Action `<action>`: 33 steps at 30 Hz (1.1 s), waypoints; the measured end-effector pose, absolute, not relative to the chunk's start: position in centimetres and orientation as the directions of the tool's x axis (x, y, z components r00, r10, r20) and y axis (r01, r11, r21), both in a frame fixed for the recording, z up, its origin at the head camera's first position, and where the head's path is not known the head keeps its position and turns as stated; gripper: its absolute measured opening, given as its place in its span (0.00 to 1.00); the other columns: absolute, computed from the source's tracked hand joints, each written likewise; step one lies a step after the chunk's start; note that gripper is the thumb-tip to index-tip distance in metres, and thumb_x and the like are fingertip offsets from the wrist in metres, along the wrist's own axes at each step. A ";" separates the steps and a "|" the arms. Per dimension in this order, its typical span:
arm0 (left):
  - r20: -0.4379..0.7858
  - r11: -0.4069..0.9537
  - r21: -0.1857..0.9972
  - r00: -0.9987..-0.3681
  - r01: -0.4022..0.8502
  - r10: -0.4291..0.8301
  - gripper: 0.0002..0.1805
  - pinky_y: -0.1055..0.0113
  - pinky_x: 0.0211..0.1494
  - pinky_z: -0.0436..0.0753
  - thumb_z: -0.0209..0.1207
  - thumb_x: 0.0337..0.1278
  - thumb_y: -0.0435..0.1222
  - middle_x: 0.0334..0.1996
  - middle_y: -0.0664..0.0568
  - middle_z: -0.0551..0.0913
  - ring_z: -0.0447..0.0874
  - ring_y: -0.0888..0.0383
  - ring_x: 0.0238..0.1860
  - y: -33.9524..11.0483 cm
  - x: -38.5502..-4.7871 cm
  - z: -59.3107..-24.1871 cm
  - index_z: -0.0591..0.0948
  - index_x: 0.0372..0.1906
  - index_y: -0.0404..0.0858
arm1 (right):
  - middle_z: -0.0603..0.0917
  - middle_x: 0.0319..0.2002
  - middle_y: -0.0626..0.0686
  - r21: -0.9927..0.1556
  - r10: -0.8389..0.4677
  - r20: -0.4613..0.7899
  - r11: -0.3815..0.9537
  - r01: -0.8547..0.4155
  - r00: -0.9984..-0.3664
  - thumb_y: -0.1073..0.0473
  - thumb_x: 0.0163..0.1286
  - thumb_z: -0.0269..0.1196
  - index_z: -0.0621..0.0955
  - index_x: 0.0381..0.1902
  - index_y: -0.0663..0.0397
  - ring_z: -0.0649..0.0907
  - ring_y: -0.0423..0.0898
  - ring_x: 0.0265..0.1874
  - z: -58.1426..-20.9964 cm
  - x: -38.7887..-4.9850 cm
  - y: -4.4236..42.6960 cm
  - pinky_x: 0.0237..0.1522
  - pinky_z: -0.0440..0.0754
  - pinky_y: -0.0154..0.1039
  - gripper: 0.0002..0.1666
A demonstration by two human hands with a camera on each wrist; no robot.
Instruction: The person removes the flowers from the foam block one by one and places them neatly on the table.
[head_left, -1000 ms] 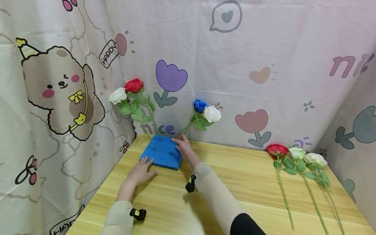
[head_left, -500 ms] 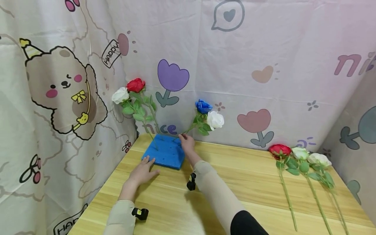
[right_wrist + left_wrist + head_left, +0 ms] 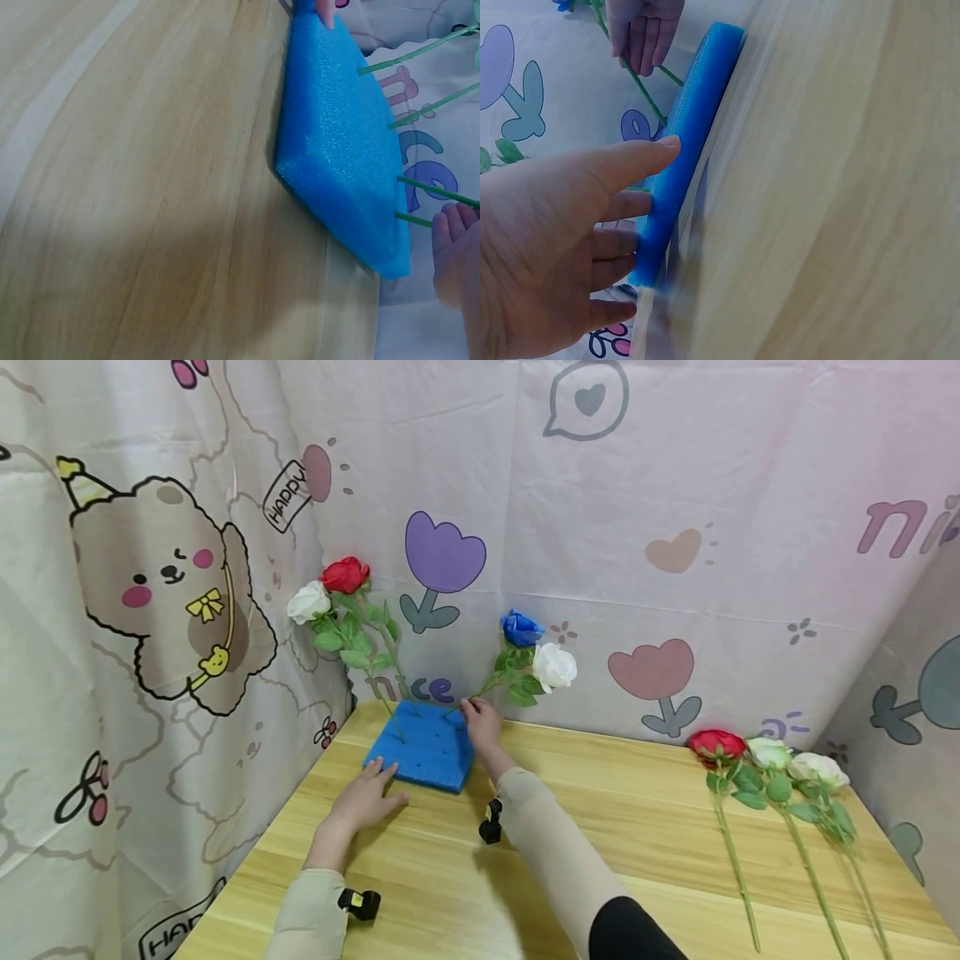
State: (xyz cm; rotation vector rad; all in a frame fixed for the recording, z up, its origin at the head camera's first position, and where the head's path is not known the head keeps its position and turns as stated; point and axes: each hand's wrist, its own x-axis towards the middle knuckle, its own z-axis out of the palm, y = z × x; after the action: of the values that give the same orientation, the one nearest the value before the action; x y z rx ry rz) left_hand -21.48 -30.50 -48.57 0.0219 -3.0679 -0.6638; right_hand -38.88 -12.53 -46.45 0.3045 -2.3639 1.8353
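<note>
A blue foam block (image 3: 427,764) lies on the table with several rose stems standing in it. On its left side rise a white rose (image 3: 308,602) and a red rose (image 3: 346,575); on its right a blue rose (image 3: 522,628) and a white rose (image 3: 555,667) lean rightward. My left hand (image 3: 363,800) rests its spread fingers on the block's near left corner. At the far right corner my right hand (image 3: 483,727) pinches a rose stem low down, apparently the right white rose's. In the right wrist view, my right hand (image 3: 455,255) partly covers that stem (image 3: 412,220).
To the right on the wooden table (image 3: 600,810) lie a loose red rose (image 3: 716,747) and two whitish roses (image 3: 768,752), stems toward the front. A printed cloth (image 3: 570,527) hangs behind the table and along its left side.
My right hand has shifted slightly right along the stem, its fingers drawn in from over the block into a pinch. The view drifts a little; my left hand stays on the block.
</note>
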 end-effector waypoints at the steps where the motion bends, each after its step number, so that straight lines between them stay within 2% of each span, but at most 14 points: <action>1: -0.004 0.910 0.413 -1.000 -0.015 -0.015 0.39 0.37 0.73 0.60 0.56 0.65 0.53 0.75 0.30 0.52 0.49 0.32 0.75 -30.5 -21.5 -48.6 0.63 0.73 0.34 | 0.86 0.33 0.61 -0.941 -0.078 0.234 0.233 -0.246 -0.969 0.59 0.73 0.58 0.85 0.41 0.67 0.81 0.47 0.30 -46.5 -38.9 -12.5 0.29 0.73 0.30 0.15; 4: -0.015 0.909 0.417 -1.000 -0.025 -0.021 0.39 0.38 0.73 0.60 0.56 0.65 0.53 0.75 0.31 0.52 0.49 0.33 0.76 -30.5 -21.6 -48.6 0.63 0.73 0.35 | 0.86 0.34 0.63 -0.946 -0.087 0.244 0.197 -0.257 -0.966 0.60 0.73 0.58 0.84 0.42 0.69 0.83 0.51 0.31 -46.8 -39.0 -12.6 0.30 0.78 0.32 0.15; 8: -0.016 0.908 0.418 -1.000 -0.026 -0.021 0.39 0.38 0.73 0.60 0.56 0.65 0.53 0.75 0.31 0.52 0.49 0.33 0.76 -30.5 -21.6 -48.6 0.63 0.74 0.35 | 0.86 0.41 0.67 -0.972 -0.107 0.213 0.077 -0.222 -0.971 0.58 0.74 0.57 0.83 0.45 0.70 0.87 0.59 0.41 -47.1 -39.0 -12.5 0.39 0.87 0.41 0.17; 11: -0.012 0.909 0.417 -1.000 -0.023 -0.020 0.39 0.37 0.73 0.60 0.56 0.65 0.53 0.75 0.32 0.52 0.49 0.33 0.76 -30.5 -21.6 -48.7 0.63 0.73 0.36 | 0.85 0.46 0.69 -0.982 -0.120 0.188 0.001 -0.189 -0.975 0.57 0.74 0.57 0.82 0.47 0.70 0.86 0.63 0.47 -47.2 -38.9 -12.4 0.45 0.88 0.47 0.19; 17: -0.010 0.908 0.417 -1.000 -0.026 -0.025 0.39 0.37 0.73 0.60 0.57 0.65 0.53 0.75 0.32 0.53 0.49 0.34 0.76 -30.5 -21.6 -48.8 0.63 0.73 0.36 | 0.84 0.46 0.68 -0.976 -0.136 0.216 -0.028 -0.214 -0.967 0.56 0.76 0.54 0.80 0.50 0.74 0.85 0.63 0.49 -47.6 -38.6 -12.1 0.48 0.87 0.47 0.22; 23: -0.016 0.906 0.422 -0.999 -0.033 -0.029 0.39 0.37 0.72 0.60 0.57 0.65 0.53 0.76 0.32 0.52 0.49 0.34 0.76 -30.5 -21.6 -48.8 0.63 0.74 0.36 | 0.85 0.42 0.64 -0.955 -0.134 0.281 0.055 -0.290 -0.950 0.54 0.76 0.53 0.81 0.47 0.70 0.85 0.60 0.43 -48.0 -38.3 -12.0 0.46 0.86 0.46 0.21; 28: -0.014 0.903 0.428 -0.999 -0.034 -0.031 0.39 0.36 0.72 0.61 0.57 0.65 0.52 0.75 0.32 0.52 0.50 0.33 0.75 -30.5 -21.6 -48.7 0.63 0.73 0.36 | 0.86 0.35 0.60 -0.916 -0.099 0.357 0.157 -0.369 -0.929 0.54 0.77 0.53 0.83 0.41 0.61 0.82 0.46 0.31 -48.4 -38.4 -12.2 0.33 0.80 0.33 0.17; 30: -0.010 0.903 0.429 -0.999 -0.032 -0.030 0.39 0.36 0.72 0.61 0.57 0.65 0.52 0.75 0.32 0.52 0.50 0.33 0.75 -30.5 -21.7 -48.7 0.63 0.73 0.36 | 0.86 0.33 0.58 -0.883 -0.092 0.416 0.197 -0.426 -0.905 0.54 0.76 0.54 0.83 0.40 0.60 0.80 0.42 0.29 -48.5 -38.4 -12.3 0.30 0.77 0.30 0.16; 33: -0.008 0.904 0.427 -1.000 -0.029 -0.028 0.39 0.36 0.72 0.61 0.57 0.64 0.53 0.75 0.31 0.52 0.50 0.33 0.75 -30.6 -21.7 -48.7 0.63 0.73 0.36 | 0.85 0.29 0.56 -0.777 -0.120 0.552 0.287 -0.561 -0.825 0.57 0.75 0.55 0.83 0.38 0.62 0.78 0.42 0.25 -48.5 -38.3 -12.5 0.27 0.75 0.30 0.15</action>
State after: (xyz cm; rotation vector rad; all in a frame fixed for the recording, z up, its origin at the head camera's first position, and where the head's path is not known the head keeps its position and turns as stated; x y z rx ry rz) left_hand -21.72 -30.59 -48.75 0.0462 -3.0668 -0.6871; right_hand -38.28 -12.53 -48.46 0.6122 -2.1745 1.5538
